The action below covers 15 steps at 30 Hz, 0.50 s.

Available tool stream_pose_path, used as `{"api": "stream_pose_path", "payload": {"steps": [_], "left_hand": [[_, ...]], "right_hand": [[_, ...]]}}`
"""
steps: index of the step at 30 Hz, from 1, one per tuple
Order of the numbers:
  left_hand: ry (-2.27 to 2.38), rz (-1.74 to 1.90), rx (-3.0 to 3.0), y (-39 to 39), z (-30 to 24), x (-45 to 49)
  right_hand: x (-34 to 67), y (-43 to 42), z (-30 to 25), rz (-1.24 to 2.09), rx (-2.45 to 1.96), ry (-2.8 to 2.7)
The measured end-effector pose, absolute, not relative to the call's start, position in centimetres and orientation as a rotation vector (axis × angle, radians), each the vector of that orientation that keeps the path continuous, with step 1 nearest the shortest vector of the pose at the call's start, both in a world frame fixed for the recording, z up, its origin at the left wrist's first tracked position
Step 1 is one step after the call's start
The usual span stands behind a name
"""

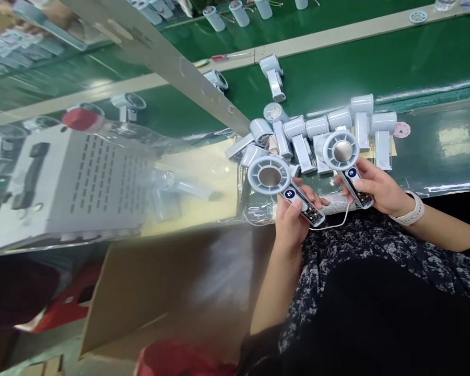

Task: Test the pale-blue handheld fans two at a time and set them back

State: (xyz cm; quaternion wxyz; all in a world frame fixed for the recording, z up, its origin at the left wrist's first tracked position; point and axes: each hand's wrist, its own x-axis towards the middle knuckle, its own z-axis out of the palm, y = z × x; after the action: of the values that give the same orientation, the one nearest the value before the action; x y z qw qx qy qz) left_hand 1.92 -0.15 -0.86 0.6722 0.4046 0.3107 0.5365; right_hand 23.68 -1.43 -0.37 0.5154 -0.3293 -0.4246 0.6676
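Observation:
My left hand (292, 222) grips a handheld fan (269, 176) by its handle, thumb on the front below a small lit display. A second handheld fan (341, 150) is in my right hand (378, 188), its display lit too and the thumb beside it. Both handles have open fronts with a circuit board showing. A white cable (335, 227) hangs in a loop between the two handles; where its ends go I cannot make out. Just beyond the hands, several more pale blue fans (317, 127) lie in a heap at the bench edge.
A metal post (160, 57) slants across the bench at left. Beyond it stand a grey vented metal box (90, 177) and a blurred bottle with a red cap (82, 120). Below is an open cardboard box (141, 292). A green conveyor belt (337, 68) carries more fans (273, 78).

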Motion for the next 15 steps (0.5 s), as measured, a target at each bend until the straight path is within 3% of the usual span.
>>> {"api": "stream_pose_path", "payload": {"steps": [15], "left_hand": [[0.744,1.159,0.985,0.26,-1.42,1.8]], "right_hand": [[23.72,-1.04,-0.18,1.69,-0.795,-0.834]]}}
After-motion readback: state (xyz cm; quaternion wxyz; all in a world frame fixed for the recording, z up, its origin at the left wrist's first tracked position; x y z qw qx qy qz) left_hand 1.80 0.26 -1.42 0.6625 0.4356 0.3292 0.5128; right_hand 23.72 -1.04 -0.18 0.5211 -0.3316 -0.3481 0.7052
